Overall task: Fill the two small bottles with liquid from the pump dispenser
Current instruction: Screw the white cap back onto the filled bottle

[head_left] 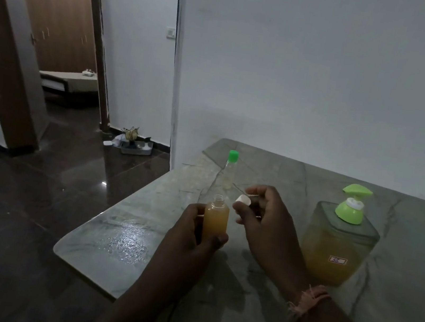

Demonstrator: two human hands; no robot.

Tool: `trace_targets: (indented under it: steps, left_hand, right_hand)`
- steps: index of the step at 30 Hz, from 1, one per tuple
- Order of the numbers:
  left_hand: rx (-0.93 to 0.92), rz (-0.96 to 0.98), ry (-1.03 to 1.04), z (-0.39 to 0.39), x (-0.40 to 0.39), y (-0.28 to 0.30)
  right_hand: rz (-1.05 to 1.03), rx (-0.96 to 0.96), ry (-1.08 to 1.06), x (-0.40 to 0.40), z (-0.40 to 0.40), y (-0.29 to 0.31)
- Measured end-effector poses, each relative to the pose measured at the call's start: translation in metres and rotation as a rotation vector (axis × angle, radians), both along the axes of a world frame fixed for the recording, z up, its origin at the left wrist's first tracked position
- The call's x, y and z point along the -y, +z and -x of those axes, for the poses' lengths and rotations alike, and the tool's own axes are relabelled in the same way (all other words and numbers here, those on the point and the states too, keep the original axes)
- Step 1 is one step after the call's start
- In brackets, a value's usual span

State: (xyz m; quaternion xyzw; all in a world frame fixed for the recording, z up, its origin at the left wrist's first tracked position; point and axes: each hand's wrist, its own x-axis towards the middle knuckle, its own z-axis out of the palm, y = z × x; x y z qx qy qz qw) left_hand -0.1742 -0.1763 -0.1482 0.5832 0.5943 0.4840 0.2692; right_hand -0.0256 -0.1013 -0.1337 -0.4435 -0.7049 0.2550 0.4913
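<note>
The left hand [194, 230] grips a small bottle [215, 218] upright above the tabletop [115, 243], fingers and thumb wrapped round its lower body. The bottle is open at the neck and filled nearly to the shoulder with cloudy orange-yellow liquid. Just right of its mouth, the right hand [265, 225] pinches a white cap [243, 199] between thumb and fingertips, the cap tilted and close to the neck without touching it. A frayed pink thread [306, 301] circles the right wrist.

Beyond the two hands, nearer the wall, a second bottle [229, 173] with a green cap stands on the tabletop; it is clear, and I cannot tell how much liquid is in it. To the right of the right hand, well apart from it, stands the dispenser [337, 244], a square clear jar of the same orange-yellow liquid, with a green pump head and a small white label on its front.

To the left of the left hand, a doorway opens onto a bed [71, 81].
</note>
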Motion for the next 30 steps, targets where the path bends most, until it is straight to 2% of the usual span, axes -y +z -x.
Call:
trace_targets:
  steps: [7,12,20,30]
  left_hand:
    - [-0.044,0.009,0.028,0.0,-0.001,-0.003]
    - [-0.08,0.005,-0.015,-0.001,-0.002,-0.005]
    - [-0.114,-0.01,-0.042,0.0,0.001,-0.007]
    - [-0.114,-0.053,-0.039,0.002,0.001,-0.008]
  right_hand:
    - [-0.097,-0.053,0.106,0.007,-0.007,0.01]
    - [-0.185,0.073,0.2,0.01,-0.012,0.014]
    - [-0.199,0.085,0.237,0.014,-0.014,0.021]
    - [-0.313,0.212,0.282,0.013,-0.015,0.023]
